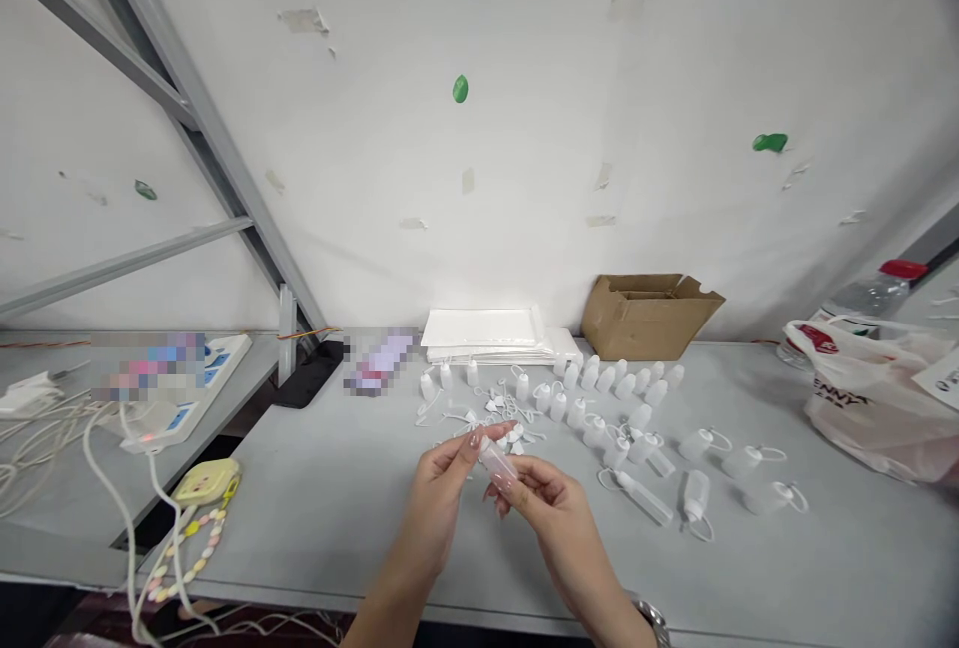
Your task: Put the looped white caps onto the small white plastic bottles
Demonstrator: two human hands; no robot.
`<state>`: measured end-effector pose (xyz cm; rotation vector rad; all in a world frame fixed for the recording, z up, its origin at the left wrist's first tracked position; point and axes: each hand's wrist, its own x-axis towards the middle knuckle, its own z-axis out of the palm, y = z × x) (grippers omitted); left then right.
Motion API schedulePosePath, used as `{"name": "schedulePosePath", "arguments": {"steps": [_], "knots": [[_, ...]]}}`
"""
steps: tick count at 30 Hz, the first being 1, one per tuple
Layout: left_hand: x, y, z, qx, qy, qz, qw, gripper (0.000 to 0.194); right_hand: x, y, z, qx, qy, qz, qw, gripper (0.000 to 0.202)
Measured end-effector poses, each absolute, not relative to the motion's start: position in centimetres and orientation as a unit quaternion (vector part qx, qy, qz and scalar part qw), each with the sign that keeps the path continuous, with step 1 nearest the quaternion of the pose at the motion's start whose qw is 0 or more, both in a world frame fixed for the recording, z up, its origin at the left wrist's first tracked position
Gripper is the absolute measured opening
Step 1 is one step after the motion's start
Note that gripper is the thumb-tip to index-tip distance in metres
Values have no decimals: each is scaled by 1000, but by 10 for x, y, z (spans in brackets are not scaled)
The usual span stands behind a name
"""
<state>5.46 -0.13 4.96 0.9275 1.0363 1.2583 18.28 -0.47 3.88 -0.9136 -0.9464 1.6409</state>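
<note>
Head view: the left hand [441, 480] pinches the neck end of a small translucent bottle [500, 462], while the right hand [555, 506] grips its lower end. Just beyond lie loose white caps [516, 434] with thin looped straps. More bottles [645, 499] (smooth, frosted plastic, some tipped over) spread rightward, near a crinkled, bulging carrier bag [873, 418]. Farther back, flat white packets [485, 328] sit beside an open cardboard box [650, 326] (its contents hidden).

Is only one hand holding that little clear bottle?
No, the left hand and right hand both have fingers on the bottle.
</note>
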Motion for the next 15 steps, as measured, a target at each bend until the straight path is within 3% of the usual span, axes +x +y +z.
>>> {"name": "schedulePosePath", "arguments": {"steps": [4,11,15], "knots": [[61,-3,49,397,419,542,611,32,184,-5,38,-363,-399,676,502,25],[60,0,49,357,377,532,669,29,186,-2,35,-239,-230,837,436,29],[57,3,48,304,349,546,698,36,186,-1,35,-224,-214,856,414,34]]}}
